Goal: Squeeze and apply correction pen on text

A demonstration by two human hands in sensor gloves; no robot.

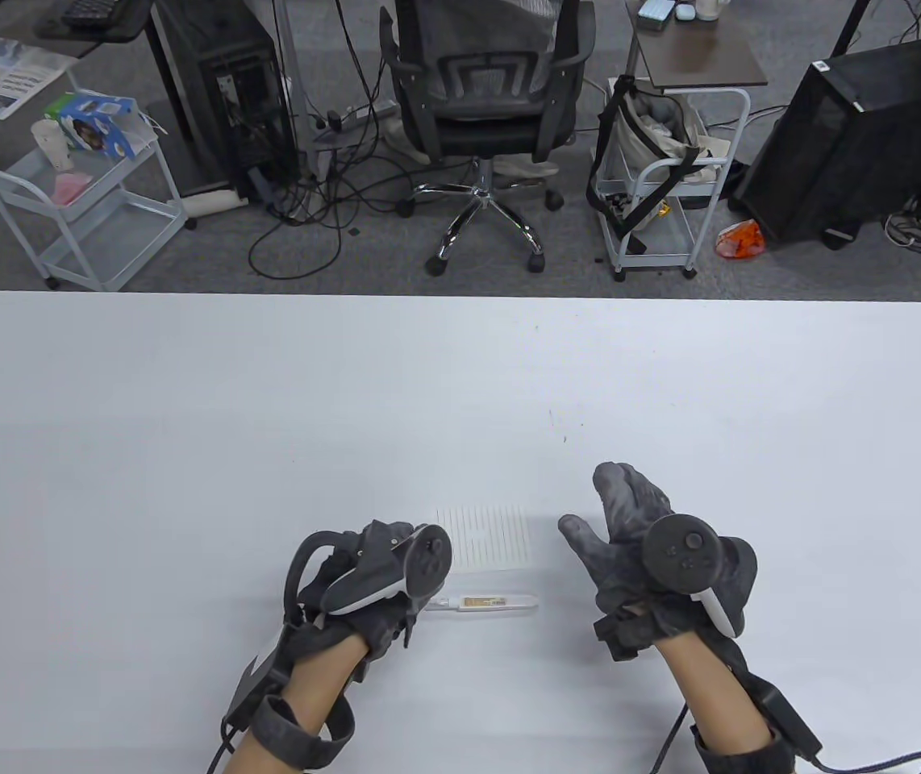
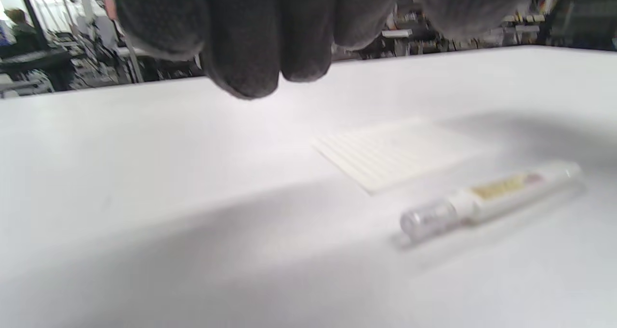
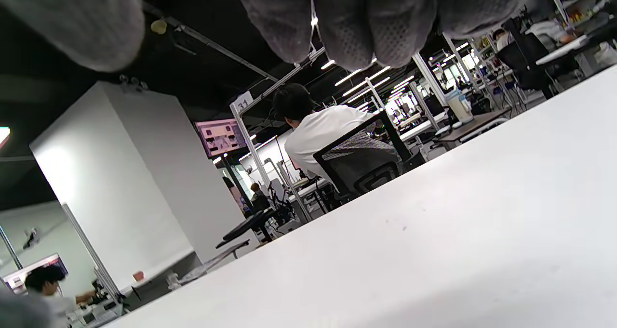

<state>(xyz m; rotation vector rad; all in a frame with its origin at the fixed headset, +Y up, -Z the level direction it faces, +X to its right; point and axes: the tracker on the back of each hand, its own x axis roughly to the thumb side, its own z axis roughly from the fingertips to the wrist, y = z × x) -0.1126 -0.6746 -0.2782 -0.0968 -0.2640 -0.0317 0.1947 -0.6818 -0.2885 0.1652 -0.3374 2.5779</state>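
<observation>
A white correction pen point(image 1: 486, 603) with a clear cap lies flat on the table, between the two hands. It also shows in the left wrist view point(image 2: 491, 199), cap toward the camera. A small lined paper point(image 1: 486, 540) lies just beyond it, also seen in the left wrist view point(image 2: 390, 157). My left hand point(image 1: 372, 576) hovers just left of the pen's cap end, fingers curled down and holding nothing. My right hand point(image 1: 618, 524) is to the right of the paper, fingers spread open and empty. In the right wrist view only the fingertips point(image 3: 347, 24) and bare table show.
The white table point(image 1: 186, 419) stretches wide around the paper. Beyond its far edge stand an office chair point(image 1: 485, 97), two white carts point(image 1: 89, 185) and computer towers point(image 1: 848, 137).
</observation>
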